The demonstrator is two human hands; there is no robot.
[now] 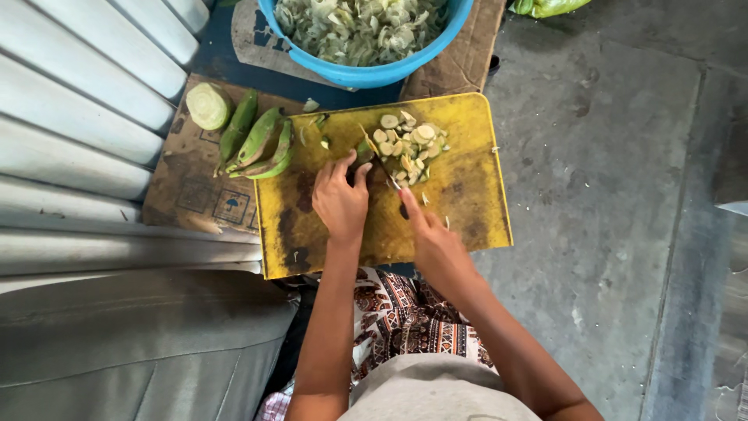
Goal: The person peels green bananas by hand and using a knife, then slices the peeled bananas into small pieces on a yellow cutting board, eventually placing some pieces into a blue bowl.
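Note:
My left hand (340, 201) presses a short green plantain stub (363, 150) down on the worn yellow cutting board (475, 195). My right hand (433, 240) grips a knife (389, 178), its blade lying against the stub's cut end. A heap of pale round slices (409, 144) lies just right of the blade. Most of the knife handle is hidden in my fist.
A blue basin (374, 74) full of pale slices stands beyond the board. Whole green plantains (261, 144) and a cut stump (207, 105) lie on cardboard (195, 195) to the left. Corrugated metal sheeting (78, 117) runs along the left. Concrete floor (608, 156) spreads right.

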